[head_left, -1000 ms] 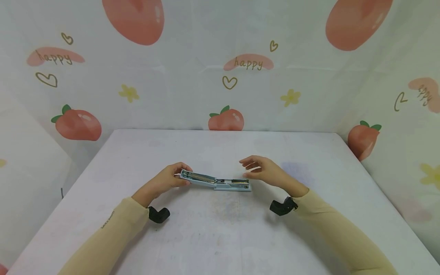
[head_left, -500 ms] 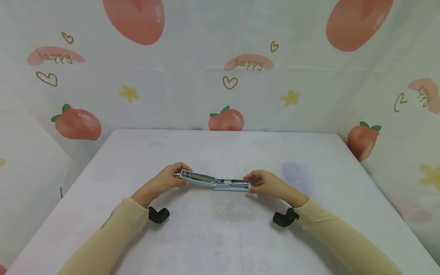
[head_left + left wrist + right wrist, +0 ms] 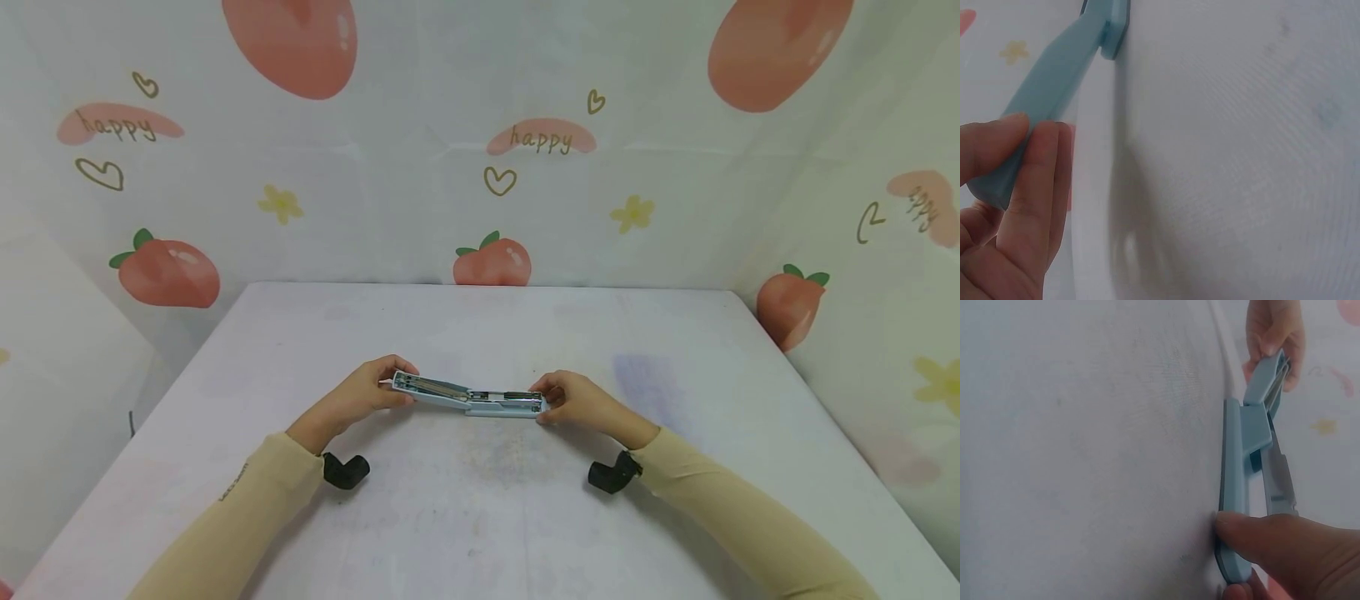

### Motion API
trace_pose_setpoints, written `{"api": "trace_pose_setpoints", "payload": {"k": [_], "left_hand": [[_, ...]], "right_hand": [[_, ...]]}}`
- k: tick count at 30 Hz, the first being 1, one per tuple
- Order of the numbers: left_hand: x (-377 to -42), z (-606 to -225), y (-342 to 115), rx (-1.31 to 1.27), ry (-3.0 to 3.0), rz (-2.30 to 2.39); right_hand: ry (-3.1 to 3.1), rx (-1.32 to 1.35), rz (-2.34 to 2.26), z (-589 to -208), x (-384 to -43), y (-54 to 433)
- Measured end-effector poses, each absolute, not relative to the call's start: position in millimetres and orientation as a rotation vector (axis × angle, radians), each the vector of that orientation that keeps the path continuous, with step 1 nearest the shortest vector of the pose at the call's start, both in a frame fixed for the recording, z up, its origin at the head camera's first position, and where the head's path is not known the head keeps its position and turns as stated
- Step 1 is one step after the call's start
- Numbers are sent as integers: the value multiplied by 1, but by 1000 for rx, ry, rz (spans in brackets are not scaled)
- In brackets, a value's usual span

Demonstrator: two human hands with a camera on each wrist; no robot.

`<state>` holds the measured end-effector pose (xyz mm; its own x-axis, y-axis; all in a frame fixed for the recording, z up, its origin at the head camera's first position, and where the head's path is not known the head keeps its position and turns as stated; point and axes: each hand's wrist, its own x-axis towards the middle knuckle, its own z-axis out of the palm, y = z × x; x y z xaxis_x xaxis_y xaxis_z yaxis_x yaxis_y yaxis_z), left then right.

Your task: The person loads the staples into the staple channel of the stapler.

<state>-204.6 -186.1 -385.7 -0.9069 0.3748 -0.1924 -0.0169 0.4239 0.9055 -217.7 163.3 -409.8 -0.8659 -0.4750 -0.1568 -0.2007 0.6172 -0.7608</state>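
Note:
A light blue stapler (image 3: pixel 504 408) lies unfolded on the white table, its top arm swung far back to the left and its metal magazine exposed. My left hand (image 3: pixel 365 392) grips the end of that raised arm; in the left wrist view the thumb and fingers (image 3: pixel 1032 181) pinch the arm's blue shell (image 3: pixel 1054 75). At the other end my right hand (image 3: pixel 581 400) holds the tip of the base. Seen from the right wrist, the thumb (image 3: pixel 1260 537) presses on the base's side (image 3: pixel 1234 469), with the other fingers mostly hidden.
The white table (image 3: pixel 480 508) has faint bluish stains. Behind it hangs a pale cloth (image 3: pixel 405 167) printed with peaches, hearts and flowers. Black wrist cameras (image 3: pixel 347 471) sit below both sleeves.
The right hand has come down from above the stapler's right end and now grips the base there. The left hand and the stapler have stayed nearly still.

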Motion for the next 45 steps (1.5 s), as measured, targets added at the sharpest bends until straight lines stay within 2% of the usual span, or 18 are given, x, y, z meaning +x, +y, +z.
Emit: {"api": "trace_pose_setpoints", "payload": {"k": [29,36,45], "left_hand": [[-203,-385,-187,322,2302,1525],[-201,-374,-173,384,2363,1579],[-201,-378,-144,399,2439,1705]], "right_hand": [[2511,-510,-1010,-406,-222,158],[2518,-498,-1000,-405,-222,158],[2520,-499,-1000,-406,-223,159]]}}
